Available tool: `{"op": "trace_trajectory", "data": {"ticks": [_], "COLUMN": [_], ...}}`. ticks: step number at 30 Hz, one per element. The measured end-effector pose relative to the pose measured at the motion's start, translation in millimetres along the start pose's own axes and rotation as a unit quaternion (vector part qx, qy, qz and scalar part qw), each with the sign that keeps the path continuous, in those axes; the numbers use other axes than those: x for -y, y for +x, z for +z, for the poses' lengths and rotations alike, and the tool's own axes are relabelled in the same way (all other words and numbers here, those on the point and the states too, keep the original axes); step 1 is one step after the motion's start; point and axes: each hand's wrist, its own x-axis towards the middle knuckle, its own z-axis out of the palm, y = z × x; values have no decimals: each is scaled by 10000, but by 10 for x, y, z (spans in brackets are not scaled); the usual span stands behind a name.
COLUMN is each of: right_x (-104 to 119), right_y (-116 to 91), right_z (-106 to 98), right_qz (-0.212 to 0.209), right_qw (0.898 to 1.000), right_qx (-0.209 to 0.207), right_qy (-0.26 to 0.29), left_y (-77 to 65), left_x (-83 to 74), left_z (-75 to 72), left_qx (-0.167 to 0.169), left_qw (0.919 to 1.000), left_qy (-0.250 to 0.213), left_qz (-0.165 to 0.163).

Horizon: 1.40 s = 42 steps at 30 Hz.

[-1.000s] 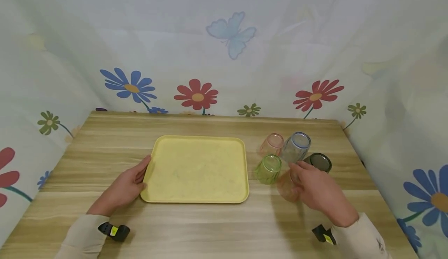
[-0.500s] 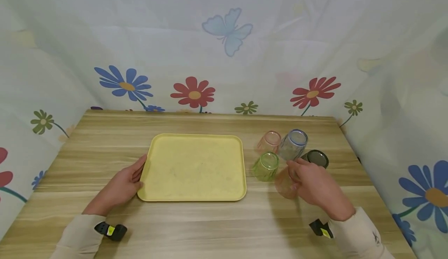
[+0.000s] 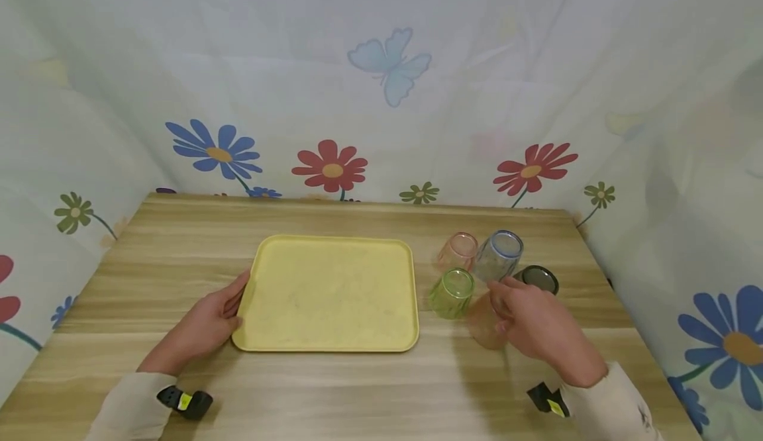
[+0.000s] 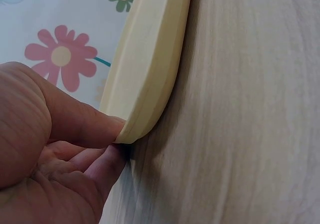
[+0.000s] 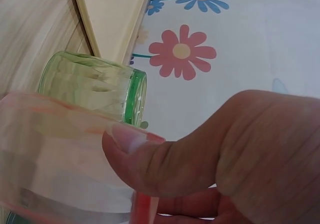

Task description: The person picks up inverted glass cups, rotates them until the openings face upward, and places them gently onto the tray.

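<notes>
A yellow rectangular tray (image 3: 328,295) lies on the table. My left hand (image 3: 211,322) pinches its left rim, and in the left wrist view the thumb rests on the rim (image 4: 145,83) with fingers beneath. On the right, my right hand (image 3: 539,325) grips a clear pinkish glass (image 3: 484,327); the right wrist view shows the thumb against its base end. Touching or close beside it stands a green glass (image 3: 453,295). Behind are another pink glass (image 3: 459,252) and a blue-rimmed glass (image 3: 499,255). A dark glass (image 3: 540,278) is partly hidden by my right hand. The glasses stand upside down.
The wood-grain table (image 3: 334,394) ends at a white curtain (image 3: 268,83) printed with flowers and a butterfly, which also hangs along both sides. A strap with a black device (image 3: 191,401) sits on the left wrist, a similar one (image 3: 548,399) on the right.
The head view shifts slightly. Both hands keep their holds, and the tray and glasses stay in place.
</notes>
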Motion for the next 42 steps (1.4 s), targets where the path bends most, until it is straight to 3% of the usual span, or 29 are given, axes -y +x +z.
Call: {"op": "trace_trajectory", "data": {"ticks": [6,15,23,29,33,42], "right_x": [71,69,127,157,169,234], "right_y": [13,-55,-61,-50,-54,-82], "right_z": [3,-90,-132,-136,-149,-240], "right_qz": [-113,-161,-239,-269,-247,-211], "right_qw": [9999,9997,9997,9995,9994,9990], "right_qx": [-37,-104,-20,138,250,372], "right_qy": [16,-120,-79,-54,-66,-147], "left_y": [-86,-2,-33,-72,-68,-54], "left_x": [68,91,62,102,124,115], "left_z": [-42,-60,-49,-67,-81,-57], "left_qx": [-18,-232,-630,-733,-737,-732], "left_qw": [9989,9948,9835,9702,9672,9647], "left_qy": [-459,-970,-1603,-2097,-2159,-2271], "left_qz": [-88,-195,-549,-968,-1119,-1112]}}
